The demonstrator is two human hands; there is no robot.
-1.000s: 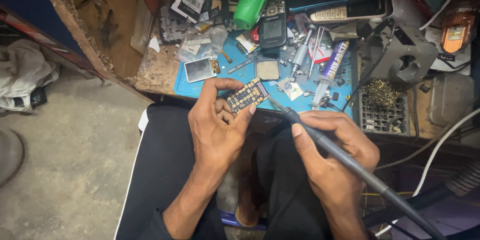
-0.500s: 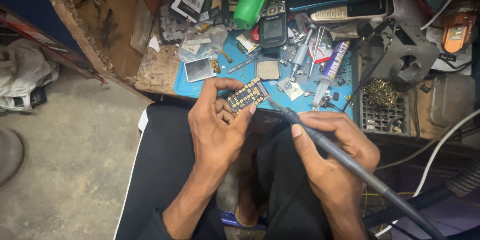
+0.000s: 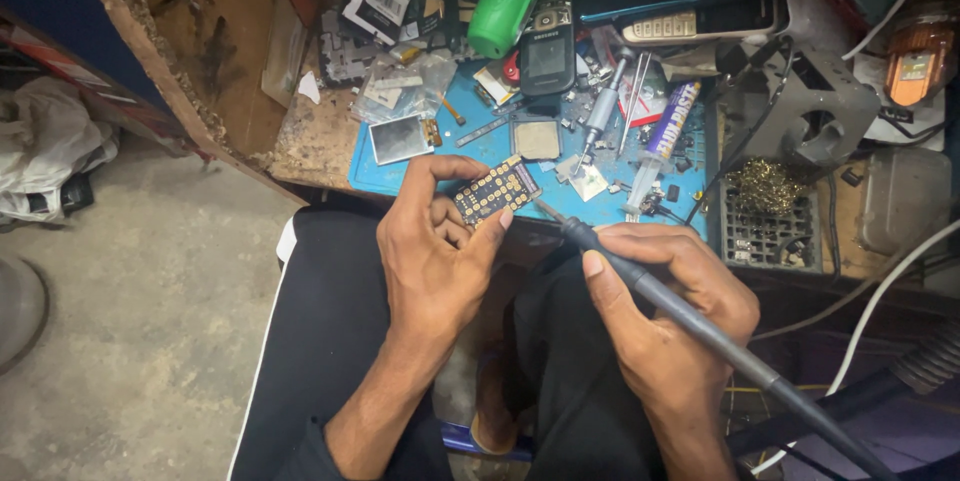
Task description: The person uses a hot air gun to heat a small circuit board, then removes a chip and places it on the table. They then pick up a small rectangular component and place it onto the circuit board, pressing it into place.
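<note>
Nothing has moved: left hand [image 3: 435, 261] still pinches the board [image 3: 495, 191] (centre frame); right hand [image 3: 665, 316] stays closed around 1 iron [image 3: 690, 316].

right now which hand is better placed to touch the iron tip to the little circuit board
Right. The right hand grips the soldering iron like a pen, with its tip just beside the circuit board. The left hand is occupied pinching that board between thumb and fingers, so it looks best left steadying it.

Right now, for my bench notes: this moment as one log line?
left hand: holds circuit board | right hand: grips soldering iron | tip at board's edge
</note>
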